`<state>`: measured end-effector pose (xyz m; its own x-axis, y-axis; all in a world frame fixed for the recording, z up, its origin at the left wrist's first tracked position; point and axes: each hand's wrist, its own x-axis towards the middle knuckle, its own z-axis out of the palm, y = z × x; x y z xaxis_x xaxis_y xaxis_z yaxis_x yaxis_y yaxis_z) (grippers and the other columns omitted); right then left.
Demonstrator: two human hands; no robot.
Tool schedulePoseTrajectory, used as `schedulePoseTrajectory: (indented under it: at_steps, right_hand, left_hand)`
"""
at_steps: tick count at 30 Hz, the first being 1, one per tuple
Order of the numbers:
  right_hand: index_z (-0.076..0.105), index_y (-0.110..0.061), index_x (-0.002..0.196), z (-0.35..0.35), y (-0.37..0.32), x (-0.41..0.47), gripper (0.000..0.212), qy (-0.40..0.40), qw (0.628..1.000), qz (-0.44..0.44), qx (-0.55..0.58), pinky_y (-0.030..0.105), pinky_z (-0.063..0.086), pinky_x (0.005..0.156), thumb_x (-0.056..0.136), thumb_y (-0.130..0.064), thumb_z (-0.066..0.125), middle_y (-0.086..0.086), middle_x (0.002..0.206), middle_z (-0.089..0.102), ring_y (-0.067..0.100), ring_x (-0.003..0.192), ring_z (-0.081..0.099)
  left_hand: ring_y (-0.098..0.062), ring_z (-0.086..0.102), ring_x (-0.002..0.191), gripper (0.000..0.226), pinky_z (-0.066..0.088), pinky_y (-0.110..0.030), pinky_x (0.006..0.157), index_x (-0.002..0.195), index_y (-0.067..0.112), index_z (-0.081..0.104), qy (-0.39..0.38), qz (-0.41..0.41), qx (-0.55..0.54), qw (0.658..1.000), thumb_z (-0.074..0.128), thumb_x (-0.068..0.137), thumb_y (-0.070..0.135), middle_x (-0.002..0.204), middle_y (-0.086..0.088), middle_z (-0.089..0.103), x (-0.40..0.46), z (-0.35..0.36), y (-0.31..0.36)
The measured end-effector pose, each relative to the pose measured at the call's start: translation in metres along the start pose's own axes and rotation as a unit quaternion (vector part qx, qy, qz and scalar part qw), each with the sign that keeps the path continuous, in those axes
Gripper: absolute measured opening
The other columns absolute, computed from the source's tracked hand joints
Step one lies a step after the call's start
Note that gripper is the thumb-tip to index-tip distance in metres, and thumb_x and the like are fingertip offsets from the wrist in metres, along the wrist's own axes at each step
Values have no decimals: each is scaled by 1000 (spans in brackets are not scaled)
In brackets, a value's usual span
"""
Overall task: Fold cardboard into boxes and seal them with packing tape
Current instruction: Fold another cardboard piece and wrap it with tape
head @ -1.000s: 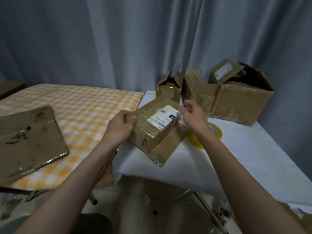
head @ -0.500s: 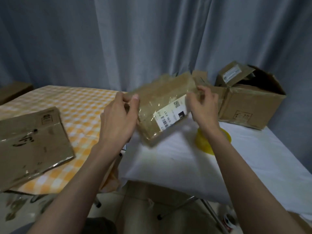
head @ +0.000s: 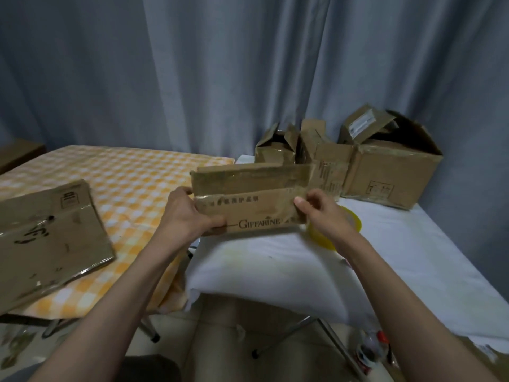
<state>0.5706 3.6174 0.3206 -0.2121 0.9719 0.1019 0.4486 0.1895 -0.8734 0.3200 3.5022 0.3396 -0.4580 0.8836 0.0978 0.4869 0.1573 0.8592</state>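
Fingers [head: 212, 226] gripping cardboard box [head: 250, 201], tape roll [head: 349, 221] half hidden behind

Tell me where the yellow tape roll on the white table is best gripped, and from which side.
Grip the yellow tape roll by its far rim, from above and to the right. It lies flat, and the right hand hides its near-left part.

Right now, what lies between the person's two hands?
In the head view, the flattened cardboard box spans from the left hand to the right hand, gripped at both ends.
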Motion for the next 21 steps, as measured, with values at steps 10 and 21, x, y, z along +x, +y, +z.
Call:
schedulePoseTrajectory:
  at_steps: [10,21]
  right_hand:
    - [35,-10,142,17,-2,0,56,93,994,51,-2,31,44,70,93,-19,62,-1,85,62,6,78,55]
    - [38,-36,140,33,-13,-23,59,112,984,1,138,51,53,97,90,-56,61,1,124,56,19,108,63]
  left_hand:
    - [-21,68,92,109,57,-32,73,151,9,24,-121,-90,-57,987,90,65,20,122,-6,57,-4,-8,-18]
    - [-12,63,84,77,56,-40,73,129,14,42,24,-20,-62,998,88,68,21,88,5,62,23,18,-17]
